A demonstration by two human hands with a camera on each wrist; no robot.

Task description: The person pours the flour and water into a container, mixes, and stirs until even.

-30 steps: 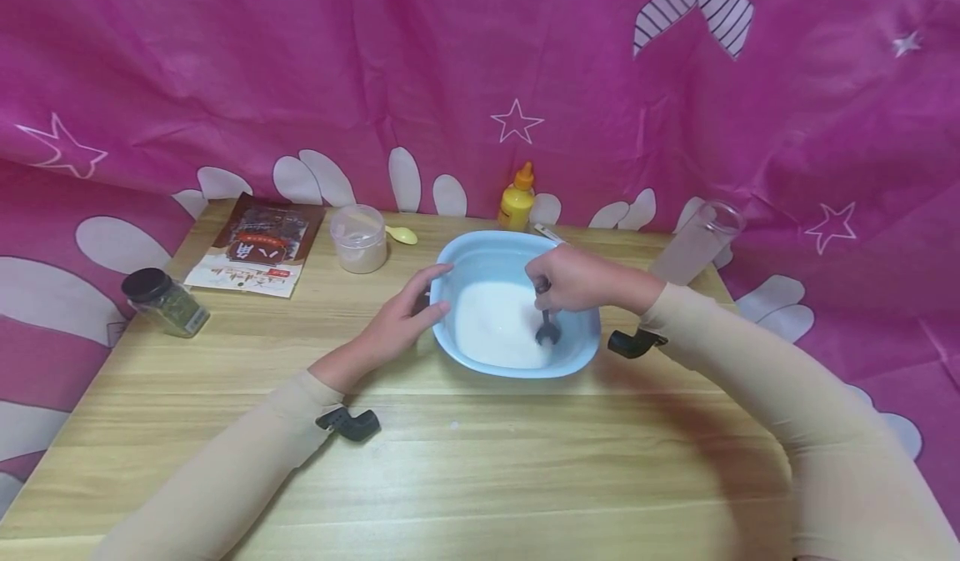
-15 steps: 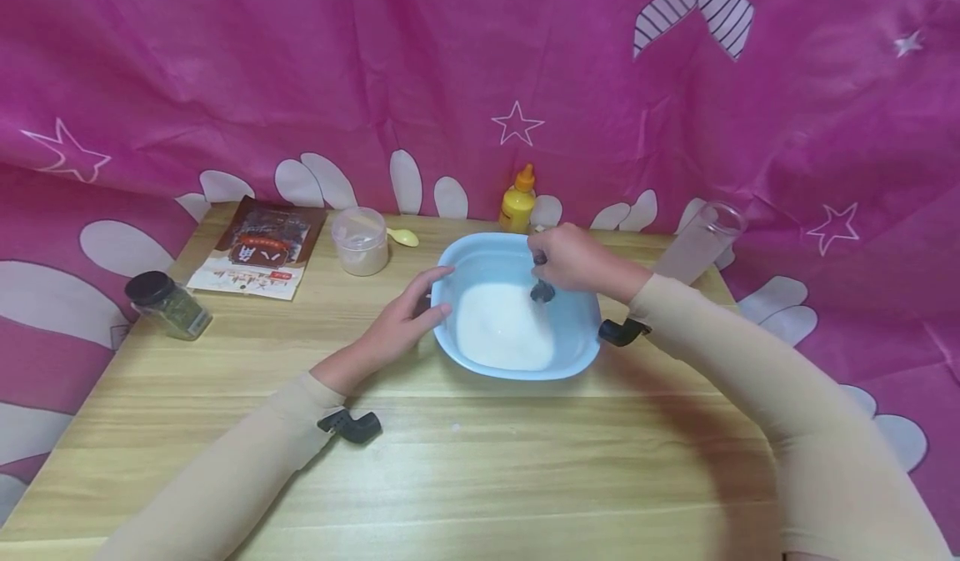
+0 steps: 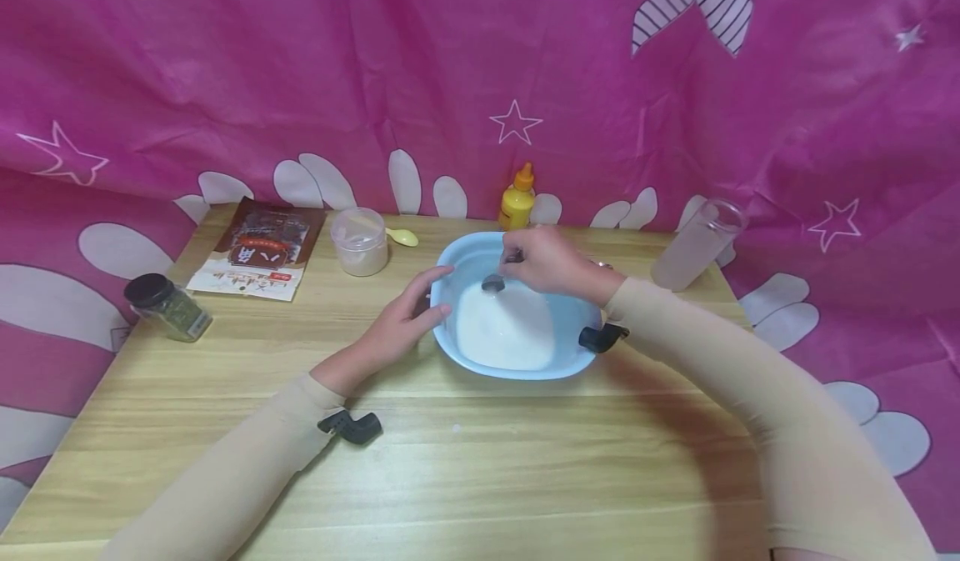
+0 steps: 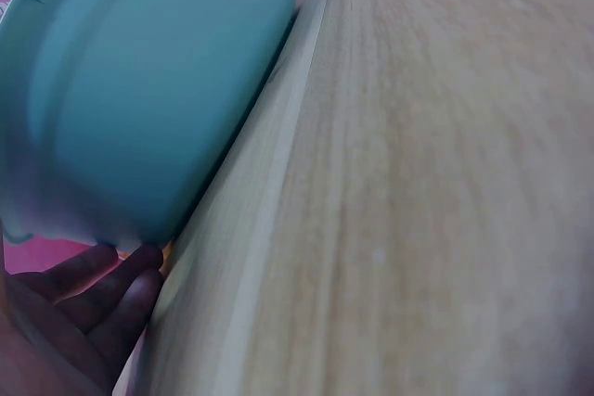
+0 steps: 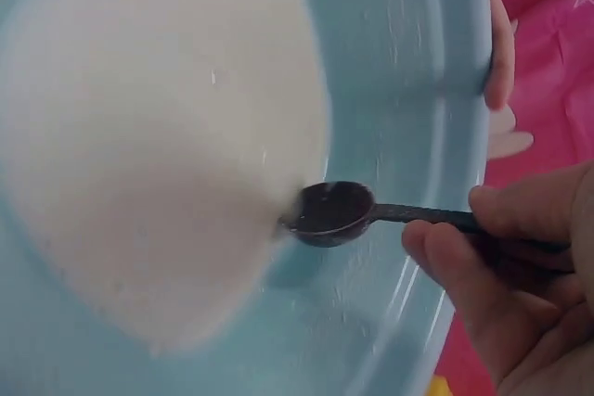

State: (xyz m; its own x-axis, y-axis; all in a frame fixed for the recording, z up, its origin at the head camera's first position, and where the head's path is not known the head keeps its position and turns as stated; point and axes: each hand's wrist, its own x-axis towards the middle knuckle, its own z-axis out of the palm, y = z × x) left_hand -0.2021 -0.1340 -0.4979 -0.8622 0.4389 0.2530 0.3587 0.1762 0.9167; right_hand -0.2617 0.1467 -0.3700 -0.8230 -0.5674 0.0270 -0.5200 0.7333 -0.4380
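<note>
On the wooden table [image 3: 480, 461], right hand [image 3: 551, 261] grips spoon [image 5: 334, 212], seemingly level, bowl-end toward relaxed left hand [image 3: 397, 323].

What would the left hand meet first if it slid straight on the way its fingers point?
The left hand already rests its fingertips on the left rim of the blue bowl, so the bowl's wall comes first; beyond it, probably the white powder.

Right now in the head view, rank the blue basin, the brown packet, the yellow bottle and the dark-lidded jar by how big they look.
1. Blue basin, plainly the largest.
2. Brown packet, lying flat.
3. Dark-lidded jar and yellow bottle: they look alike, and the bottle stands farther from the camera, so I will not rank them.
</note>
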